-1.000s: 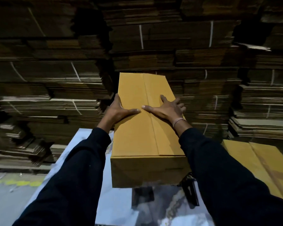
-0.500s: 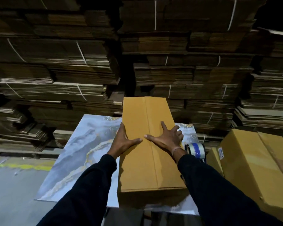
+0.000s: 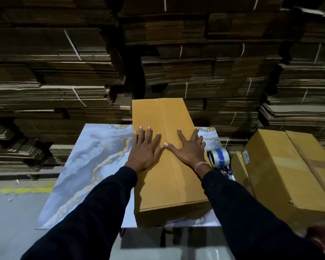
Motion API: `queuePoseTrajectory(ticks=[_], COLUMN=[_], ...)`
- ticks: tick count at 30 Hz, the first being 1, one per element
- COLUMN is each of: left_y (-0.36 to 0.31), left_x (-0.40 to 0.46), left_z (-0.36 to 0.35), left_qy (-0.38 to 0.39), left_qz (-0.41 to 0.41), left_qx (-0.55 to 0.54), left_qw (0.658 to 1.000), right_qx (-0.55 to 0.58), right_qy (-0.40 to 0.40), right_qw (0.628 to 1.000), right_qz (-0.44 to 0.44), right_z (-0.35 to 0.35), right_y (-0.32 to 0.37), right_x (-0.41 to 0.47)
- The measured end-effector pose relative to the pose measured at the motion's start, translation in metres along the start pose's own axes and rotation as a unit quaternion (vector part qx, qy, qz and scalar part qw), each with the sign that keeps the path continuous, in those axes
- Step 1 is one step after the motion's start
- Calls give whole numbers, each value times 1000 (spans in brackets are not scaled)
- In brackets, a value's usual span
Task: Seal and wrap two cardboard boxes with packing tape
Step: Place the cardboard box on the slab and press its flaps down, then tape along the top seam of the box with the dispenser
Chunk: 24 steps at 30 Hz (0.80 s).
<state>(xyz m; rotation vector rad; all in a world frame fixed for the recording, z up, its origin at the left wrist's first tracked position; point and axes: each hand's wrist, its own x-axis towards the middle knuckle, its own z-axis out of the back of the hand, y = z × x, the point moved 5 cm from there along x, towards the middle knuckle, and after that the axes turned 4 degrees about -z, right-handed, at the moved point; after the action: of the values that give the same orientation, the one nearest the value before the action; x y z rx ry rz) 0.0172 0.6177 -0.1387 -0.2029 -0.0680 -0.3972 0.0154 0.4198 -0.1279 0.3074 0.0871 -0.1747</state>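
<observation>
My left hand (image 3: 145,150) and right hand (image 3: 189,149) press flat, fingers spread, on the box (image 3: 169,177) on the table (image 3: 86,166); it seems light, stiff, smooth, best gripped by its long edges.

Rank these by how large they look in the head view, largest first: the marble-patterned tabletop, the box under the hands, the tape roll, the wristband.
1. marble-patterned tabletop
2. box under the hands, though it stands nearer the camera
3. tape roll
4. wristband
</observation>
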Motion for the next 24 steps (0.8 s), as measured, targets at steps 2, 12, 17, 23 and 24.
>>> queuePoseTrajectory(ticks=[2, 12, 17, 23, 24], left_y=[-15, -51, -45, -42, -42], left_x=[7, 57, 73, 84, 83], left_z=[-3, -18, -18, -21, -21], left_qy=[29, 54, 62, 56, 53], left_qz=[-72, -83, -82, -77, -78], left_qx=[10, -8, -20, -19, -21], left_qw=[997, 995, 994, 995, 995], right_qx=[9, 290, 245, 265, 279], right_qy=[8, -130, -170, -31, -17], right_qw=[1000, 948, 937, 915, 908], right_qz=[24, -25, -182, -304, -313], right_z=[0, 17, -31, -98, -101], right_y=[-6, -119, -214, -253, -253], right_x=[1, 9, -3, -8, -7])
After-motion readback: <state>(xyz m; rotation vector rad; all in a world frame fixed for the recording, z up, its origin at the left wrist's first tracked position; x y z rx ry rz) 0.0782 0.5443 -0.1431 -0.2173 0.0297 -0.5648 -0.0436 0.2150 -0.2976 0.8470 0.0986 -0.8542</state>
